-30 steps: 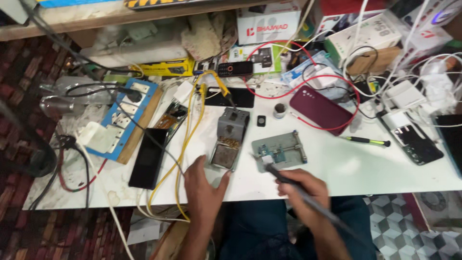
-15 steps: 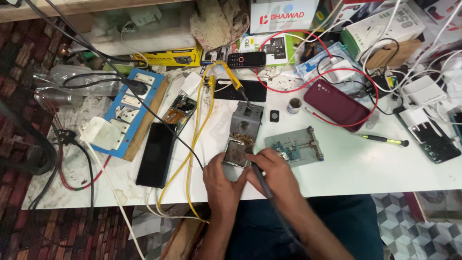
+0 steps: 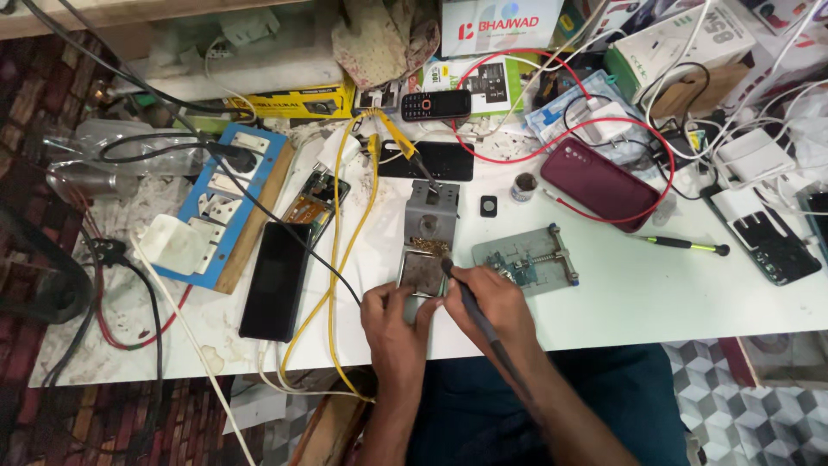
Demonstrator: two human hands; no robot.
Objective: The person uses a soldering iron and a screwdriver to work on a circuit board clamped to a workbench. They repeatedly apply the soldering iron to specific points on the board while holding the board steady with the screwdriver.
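Note:
My right hand [image 3: 493, 306] grips a dark soldering iron [image 3: 470, 304] like a pen, its tip touching the brown sponge pad of a grey iron stand [image 3: 429, 233] at the table's front edge. My left hand [image 3: 398, 321] rests against the stand's near corner, fingers curled around its edge. Just right of the stand lies a grey metal board holder [image 3: 526, 257] with a small green circuit board clamped in it. A second iron with a yellow cable [image 3: 398, 148] sits in the stand's far end.
A black phone [image 3: 276, 280] and an opened phone [image 3: 312, 203] lie left of the stand. Blue socket board [image 3: 226, 200] at left. A maroon phone [image 3: 599, 183], a green-tipped tool [image 3: 686, 246], a keypad phone [image 3: 435, 105], boxes and tangled cables crowd the back and right.
My right hand brought the soldering iron from the board holder over to the stand's sponge. My left hand moved forward onto the stand's near edge. The view shifted closer.

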